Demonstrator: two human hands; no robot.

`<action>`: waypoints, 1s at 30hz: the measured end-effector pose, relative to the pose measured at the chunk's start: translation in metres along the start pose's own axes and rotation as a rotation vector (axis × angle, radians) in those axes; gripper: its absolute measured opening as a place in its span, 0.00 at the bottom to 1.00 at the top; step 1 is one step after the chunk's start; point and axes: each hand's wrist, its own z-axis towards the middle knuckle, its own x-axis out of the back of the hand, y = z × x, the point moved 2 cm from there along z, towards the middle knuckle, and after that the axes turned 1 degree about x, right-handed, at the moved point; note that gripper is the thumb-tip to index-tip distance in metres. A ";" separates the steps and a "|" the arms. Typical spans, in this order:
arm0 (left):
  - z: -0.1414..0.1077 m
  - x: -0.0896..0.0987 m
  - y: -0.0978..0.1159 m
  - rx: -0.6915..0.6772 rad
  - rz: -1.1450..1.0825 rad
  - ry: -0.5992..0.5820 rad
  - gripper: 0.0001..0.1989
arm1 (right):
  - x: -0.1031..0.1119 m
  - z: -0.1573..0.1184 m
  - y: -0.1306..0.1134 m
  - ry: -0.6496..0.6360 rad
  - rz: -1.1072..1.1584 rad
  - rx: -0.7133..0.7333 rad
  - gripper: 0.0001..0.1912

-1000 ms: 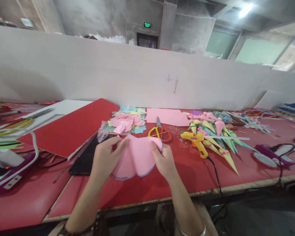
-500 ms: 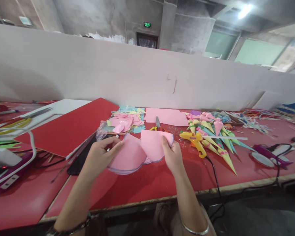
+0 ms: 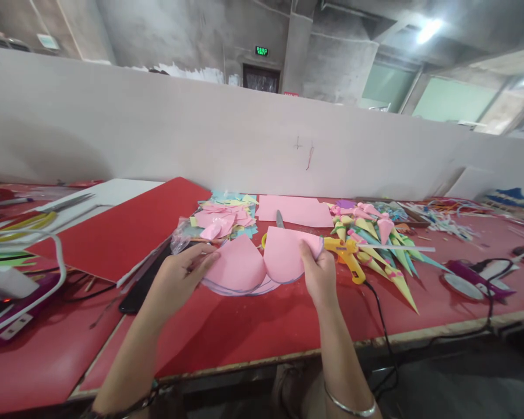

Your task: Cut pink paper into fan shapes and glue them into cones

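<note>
Several pink paper pieces with curved, blue-lined edges are spread between my hands above the red table. My left hand (image 3: 184,270) is closed on the left pink paper piece (image 3: 236,265), thumb on top. With thumb and fingers pinched, my right hand (image 3: 318,270) grips the outer edge of the right pink paper piece (image 3: 286,253). More pink layers show below where the two pieces meet. Behind the papers lies a pair of scissors (image 3: 280,219), its handles mostly hidden. A yellow hot glue gun (image 3: 347,254) lies just right of my right hand.
Paper scraps (image 3: 222,218) and a pink sheet (image 3: 294,210) lie at the back. Paper cones (image 3: 375,233) are heaped right of them. A red board (image 3: 131,233) and a black phone-like slab (image 3: 140,291) are on the left. A black cord (image 3: 382,320) hangs over the table edge (image 3: 253,368).
My right hand has moved to the right with its paper piece, so the pieces are spread wider. They now cover more of the scissors. The camera view has shifted slightly.
</note>
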 end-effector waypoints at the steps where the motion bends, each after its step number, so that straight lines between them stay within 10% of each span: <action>1: 0.000 0.001 0.000 0.002 0.000 0.005 0.16 | 0.001 0.001 0.000 0.010 -0.001 0.001 0.19; 14: 0.000 0.008 -0.013 0.095 -0.008 0.164 0.14 | 0.021 0.007 0.004 0.331 0.243 -0.104 0.19; 21: 0.003 -0.016 -0.003 0.030 -0.301 -0.017 0.25 | -0.029 -0.012 -0.007 -0.240 0.484 -0.205 0.16; 30: -0.005 -0.022 0.003 0.207 -0.454 -0.226 0.30 | -0.031 -0.012 -0.002 -0.356 0.421 -0.145 0.19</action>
